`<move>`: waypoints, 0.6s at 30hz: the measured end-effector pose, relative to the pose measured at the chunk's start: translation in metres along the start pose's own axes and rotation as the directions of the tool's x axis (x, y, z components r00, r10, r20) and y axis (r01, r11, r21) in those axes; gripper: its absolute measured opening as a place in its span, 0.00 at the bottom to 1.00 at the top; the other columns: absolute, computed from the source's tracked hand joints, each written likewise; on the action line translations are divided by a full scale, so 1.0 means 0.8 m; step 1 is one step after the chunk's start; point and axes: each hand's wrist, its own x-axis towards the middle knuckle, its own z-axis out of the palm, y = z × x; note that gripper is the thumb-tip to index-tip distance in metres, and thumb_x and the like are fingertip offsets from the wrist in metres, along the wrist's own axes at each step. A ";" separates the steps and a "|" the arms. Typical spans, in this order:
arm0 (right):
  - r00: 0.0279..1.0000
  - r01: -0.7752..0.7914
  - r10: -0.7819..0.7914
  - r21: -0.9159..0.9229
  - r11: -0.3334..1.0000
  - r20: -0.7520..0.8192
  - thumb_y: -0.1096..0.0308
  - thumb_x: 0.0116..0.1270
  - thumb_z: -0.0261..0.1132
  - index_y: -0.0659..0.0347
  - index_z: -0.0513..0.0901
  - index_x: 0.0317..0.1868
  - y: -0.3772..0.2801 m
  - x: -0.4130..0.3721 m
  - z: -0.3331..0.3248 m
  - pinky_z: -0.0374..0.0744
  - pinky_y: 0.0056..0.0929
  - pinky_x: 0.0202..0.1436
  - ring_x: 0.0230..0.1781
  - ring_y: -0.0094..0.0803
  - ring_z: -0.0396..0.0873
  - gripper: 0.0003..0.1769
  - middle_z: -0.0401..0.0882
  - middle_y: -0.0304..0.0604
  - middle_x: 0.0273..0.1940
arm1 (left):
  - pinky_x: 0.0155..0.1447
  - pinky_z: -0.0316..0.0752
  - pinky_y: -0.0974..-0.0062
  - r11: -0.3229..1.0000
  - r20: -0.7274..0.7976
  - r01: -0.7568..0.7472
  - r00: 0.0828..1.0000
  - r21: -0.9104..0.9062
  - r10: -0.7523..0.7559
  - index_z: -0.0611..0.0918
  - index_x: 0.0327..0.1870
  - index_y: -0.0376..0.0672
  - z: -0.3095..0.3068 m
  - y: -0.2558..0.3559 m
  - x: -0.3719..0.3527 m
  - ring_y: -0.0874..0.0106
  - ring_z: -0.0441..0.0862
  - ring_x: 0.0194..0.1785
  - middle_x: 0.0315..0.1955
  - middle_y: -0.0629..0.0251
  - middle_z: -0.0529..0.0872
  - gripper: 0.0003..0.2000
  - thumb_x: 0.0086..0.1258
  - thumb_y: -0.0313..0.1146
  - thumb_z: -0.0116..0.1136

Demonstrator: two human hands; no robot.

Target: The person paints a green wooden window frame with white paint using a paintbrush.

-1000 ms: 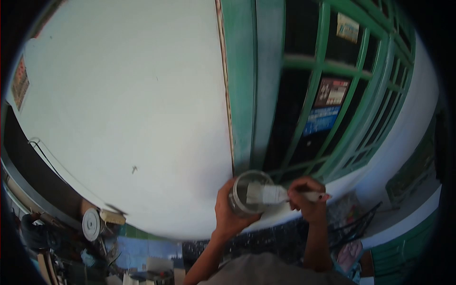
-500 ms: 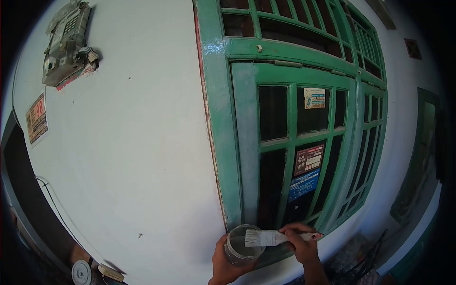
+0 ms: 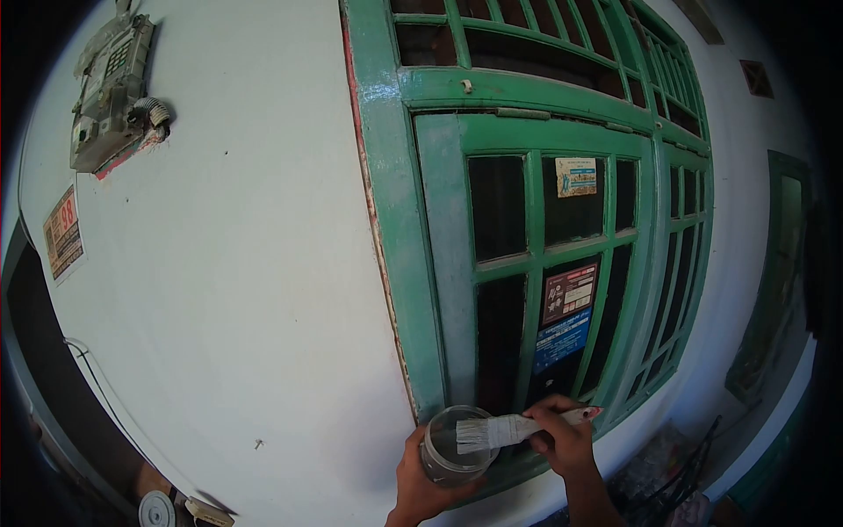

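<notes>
My left hand [image 3: 420, 486] grips a clear plastic cup [image 3: 450, 448] from below, low in the head view. My right hand [image 3: 565, 439] holds a paintbrush [image 3: 509, 429] by its handle, the pale bristles lying across the cup's mouth. Both hands are just in front of the bottom of a green window frame [image 3: 413, 263]. One vertical strip of the window [image 3: 452, 263] looks greyish-white, unlike the green around it.
A white wall [image 3: 246, 263] fills the left side, with an electric meter box [image 3: 105, 92] and a number sticker [image 3: 63, 233] at upper left. Stickers [image 3: 569, 307] sit on the dark panes. A cable [image 3: 97, 378] runs along the wall's lower left. Clutter lies at bottom right.
The view has tilted up from the floor to the window. My hands stay together, brush across the cup, and have risen slightly against the window's base.
</notes>
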 end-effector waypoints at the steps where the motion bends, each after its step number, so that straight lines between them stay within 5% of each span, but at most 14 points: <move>1: 1.000 0.014 -0.014 -0.050 0.999 0.003 0.73 0.73 0.66 0.68 0.85 0.40 -0.001 0.000 0.002 0.64 0.20 0.20 0.17 0.20 0.69 0.06 0.83 0.45 0.28 | 0.67 0.80 0.60 1.000 0.005 0.000 1.000 0.002 0.000 0.66 0.71 0.36 -0.003 0.000 0.002 0.56 0.85 0.63 0.60 0.49 0.84 0.55 0.41 0.44 0.90; 4: 0.998 0.015 -0.007 0.142 0.990 -0.059 0.73 0.73 0.66 0.69 0.85 0.40 0.005 0.008 0.001 0.64 0.20 0.20 0.17 0.20 0.68 0.06 0.82 0.45 0.29 | 0.68 0.80 0.60 1.000 0.011 0.002 1.000 -0.009 -0.002 0.66 0.71 0.36 -0.005 0.002 0.006 0.56 0.85 0.63 0.60 0.49 0.84 0.55 0.41 0.45 0.90; 10: 0.999 0.016 -0.013 0.088 0.996 -0.030 0.73 0.73 0.67 0.69 0.85 0.40 0.001 0.013 0.007 0.64 0.20 0.19 0.17 0.19 0.68 0.06 0.82 0.45 0.29 | 0.68 0.79 0.61 0.993 -0.002 -0.033 0.999 -0.112 0.033 0.67 0.71 0.37 0.000 -0.012 0.013 0.58 0.85 0.63 0.59 0.50 0.84 0.55 0.41 0.46 0.90; 18: 0.975 0.206 -0.199 0.075 0.976 -0.096 0.71 0.73 0.67 0.66 0.84 0.40 -0.039 0.038 0.021 0.64 0.19 0.18 0.16 0.19 0.68 0.06 0.83 0.44 0.32 | 0.68 0.79 0.63 0.989 0.041 -0.052 0.997 -0.140 0.058 0.67 0.71 0.37 -0.005 0.002 0.031 0.61 0.86 0.61 0.57 0.51 0.85 0.54 0.41 0.44 0.91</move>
